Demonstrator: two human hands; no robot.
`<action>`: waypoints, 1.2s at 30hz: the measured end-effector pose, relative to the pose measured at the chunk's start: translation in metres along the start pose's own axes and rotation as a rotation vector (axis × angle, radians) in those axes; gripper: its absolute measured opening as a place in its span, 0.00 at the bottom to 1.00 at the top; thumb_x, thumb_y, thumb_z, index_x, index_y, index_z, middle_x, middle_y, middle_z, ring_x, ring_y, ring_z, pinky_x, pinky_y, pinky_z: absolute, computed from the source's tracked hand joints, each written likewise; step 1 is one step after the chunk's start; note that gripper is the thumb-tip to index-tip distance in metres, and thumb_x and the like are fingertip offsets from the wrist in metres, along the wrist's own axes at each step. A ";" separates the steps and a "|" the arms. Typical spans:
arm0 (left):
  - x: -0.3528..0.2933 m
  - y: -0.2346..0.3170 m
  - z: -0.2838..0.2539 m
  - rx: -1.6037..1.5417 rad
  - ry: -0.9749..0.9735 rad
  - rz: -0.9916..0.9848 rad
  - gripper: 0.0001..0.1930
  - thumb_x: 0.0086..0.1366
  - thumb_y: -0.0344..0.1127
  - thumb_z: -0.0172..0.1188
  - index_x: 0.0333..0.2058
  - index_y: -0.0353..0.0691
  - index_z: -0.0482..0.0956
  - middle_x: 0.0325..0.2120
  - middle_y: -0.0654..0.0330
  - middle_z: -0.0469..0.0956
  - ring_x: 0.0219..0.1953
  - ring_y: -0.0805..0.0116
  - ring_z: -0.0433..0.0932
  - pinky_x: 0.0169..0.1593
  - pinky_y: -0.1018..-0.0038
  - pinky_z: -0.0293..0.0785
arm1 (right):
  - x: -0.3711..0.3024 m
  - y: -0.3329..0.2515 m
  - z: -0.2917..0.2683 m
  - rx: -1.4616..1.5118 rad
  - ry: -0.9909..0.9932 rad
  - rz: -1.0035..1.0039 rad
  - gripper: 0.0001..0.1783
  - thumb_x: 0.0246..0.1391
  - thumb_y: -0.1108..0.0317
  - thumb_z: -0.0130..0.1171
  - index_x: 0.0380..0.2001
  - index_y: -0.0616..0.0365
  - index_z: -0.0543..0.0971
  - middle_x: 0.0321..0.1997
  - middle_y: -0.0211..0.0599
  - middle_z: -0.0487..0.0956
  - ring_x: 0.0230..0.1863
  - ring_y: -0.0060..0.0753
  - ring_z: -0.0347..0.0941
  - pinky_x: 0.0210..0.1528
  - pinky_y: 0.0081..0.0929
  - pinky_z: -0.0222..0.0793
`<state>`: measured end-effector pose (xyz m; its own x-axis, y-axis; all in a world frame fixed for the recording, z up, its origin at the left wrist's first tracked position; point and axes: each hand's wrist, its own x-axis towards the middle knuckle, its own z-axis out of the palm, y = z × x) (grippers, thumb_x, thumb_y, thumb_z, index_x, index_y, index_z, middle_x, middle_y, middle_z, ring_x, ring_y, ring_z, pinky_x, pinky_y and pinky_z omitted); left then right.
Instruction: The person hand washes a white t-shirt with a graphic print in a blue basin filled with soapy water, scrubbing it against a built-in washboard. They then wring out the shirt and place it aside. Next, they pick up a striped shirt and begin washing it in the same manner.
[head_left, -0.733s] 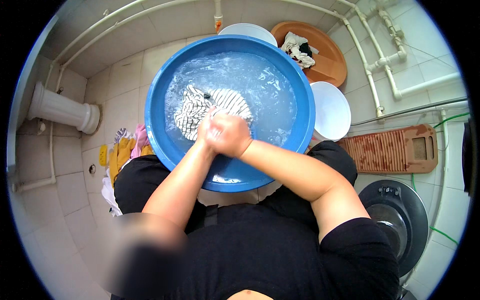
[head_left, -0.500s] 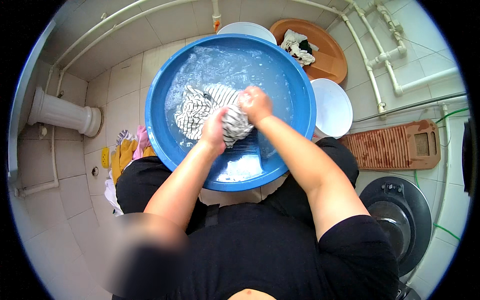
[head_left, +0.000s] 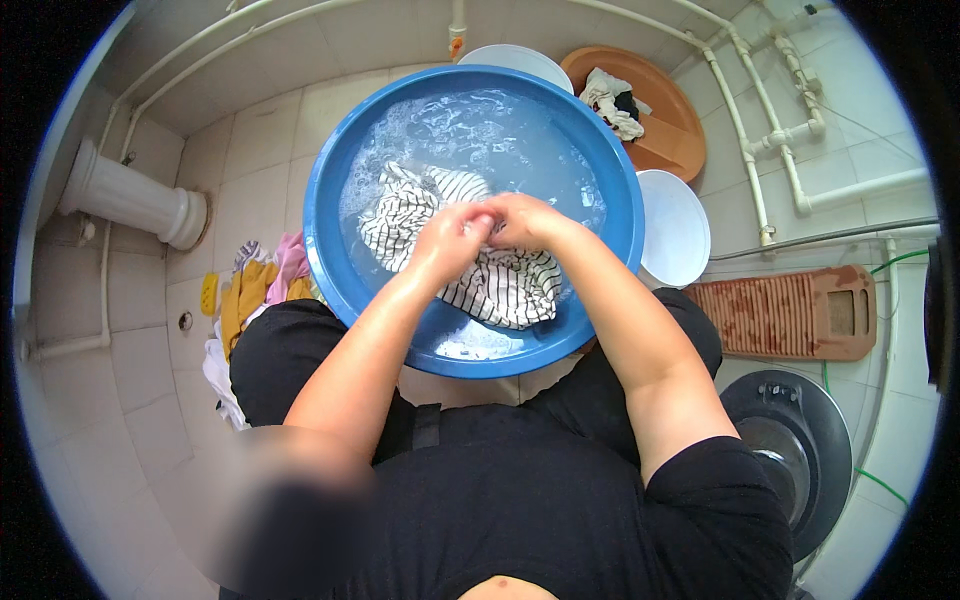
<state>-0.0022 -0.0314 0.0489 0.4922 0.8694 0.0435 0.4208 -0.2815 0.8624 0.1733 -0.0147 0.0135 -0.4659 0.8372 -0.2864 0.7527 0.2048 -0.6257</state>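
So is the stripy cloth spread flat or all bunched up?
Bunched up: the cloth lies crumpled in the tub, its stripes bent and wavy, with the left hand and right hand together over its middle.

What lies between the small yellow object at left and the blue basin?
In the head view: mustard cloth nearer the yellow object, then pink cloth nearer the blue basin.

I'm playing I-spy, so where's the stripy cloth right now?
In the head view, the stripy cloth is near the middle, inside the big blue basin, showing to the left of the left hand and below the right hand.
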 end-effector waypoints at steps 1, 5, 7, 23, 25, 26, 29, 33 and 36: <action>0.002 -0.013 -0.003 0.015 0.099 -0.009 0.11 0.57 0.33 0.50 0.38 0.39 0.75 0.34 0.52 0.75 0.38 0.62 0.74 0.43 0.71 0.69 | -0.006 -0.021 -0.010 -0.101 0.099 -0.201 0.19 0.32 0.67 0.56 0.34 0.59 0.72 0.31 0.45 0.73 0.36 0.40 0.70 0.39 0.32 0.65; 0.002 -0.032 -0.016 0.342 0.097 0.145 0.28 0.47 0.24 0.49 0.52 0.42 0.64 0.40 0.50 0.73 0.43 0.52 0.71 0.49 0.66 0.66 | -0.023 -0.051 -0.043 0.167 -0.077 -0.085 0.15 0.32 0.67 0.53 0.29 0.59 0.68 0.27 0.39 0.69 0.30 0.33 0.64 0.34 0.27 0.62; 0.000 -0.020 -0.025 0.470 -0.218 0.081 0.33 0.44 0.26 0.51 0.55 0.44 0.60 0.40 0.48 0.72 0.44 0.52 0.70 0.48 0.65 0.66 | -0.027 -0.044 -0.058 0.207 0.021 -0.057 0.17 0.32 0.67 0.54 0.31 0.58 0.69 0.27 0.37 0.70 0.31 0.31 0.65 0.34 0.26 0.63; 0.004 -0.037 -0.015 -1.406 0.271 -0.792 0.12 0.59 0.30 0.48 0.41 0.30 0.68 0.37 0.51 0.74 0.40 0.61 0.75 0.45 0.66 0.72 | -0.038 0.043 0.002 0.155 0.060 0.510 0.39 0.37 0.42 0.58 0.45 0.65 0.71 0.45 0.54 0.73 0.48 0.45 0.69 0.51 0.30 0.62; 0.010 -0.036 -0.011 -1.439 0.230 -0.813 0.14 0.60 0.31 0.45 0.42 0.26 0.68 0.40 0.48 0.73 0.42 0.58 0.74 0.48 0.64 0.70 | -0.029 0.061 0.010 0.230 0.168 0.507 0.39 0.37 0.42 0.57 0.44 0.65 0.72 0.44 0.54 0.73 0.47 0.45 0.70 0.50 0.31 0.63; 0.011 -0.036 -0.010 -1.449 0.196 -0.797 0.16 0.61 0.34 0.45 0.42 0.27 0.68 0.40 0.49 0.73 0.42 0.59 0.74 0.48 0.64 0.70 | -0.025 0.060 0.008 0.266 0.219 0.501 0.39 0.36 0.42 0.57 0.44 0.65 0.72 0.43 0.53 0.74 0.46 0.45 0.70 0.49 0.31 0.64; 0.015 -0.019 -0.002 -1.490 0.092 -0.731 0.21 0.61 0.44 0.46 0.42 0.29 0.69 0.39 0.50 0.74 0.42 0.59 0.74 0.48 0.63 0.70 | 0.003 0.052 0.038 0.866 0.651 0.387 0.27 0.38 0.56 0.63 0.37 0.68 0.74 0.46 0.46 0.72 0.45 0.35 0.69 0.43 0.27 0.66; 0.004 -0.029 -0.011 -1.724 -0.001 -0.657 0.30 0.57 0.58 0.48 0.41 0.32 0.71 0.36 0.50 0.75 0.40 0.56 0.74 0.46 0.60 0.71 | -0.009 -0.082 0.032 0.589 0.630 -0.121 0.14 0.39 0.63 0.63 0.27 0.61 0.76 0.48 0.41 0.68 0.47 0.32 0.66 0.47 0.27 0.63; -0.002 -0.045 -0.017 -1.844 -0.353 -0.538 0.33 0.54 0.64 0.46 0.39 0.35 0.72 0.33 0.49 0.75 0.38 0.55 0.74 0.43 0.61 0.72 | -0.033 -0.133 0.025 0.151 0.683 -0.420 0.14 0.33 0.63 0.65 0.19 0.58 0.72 0.42 0.38 0.71 0.37 0.38 0.71 0.38 0.27 0.67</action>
<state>-0.0351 -0.0134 0.0188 0.8101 0.5322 -0.2460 -0.5121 0.8466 0.1452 0.0771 -0.0818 0.0882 -0.2725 0.8401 0.4690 0.4850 0.5409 -0.6871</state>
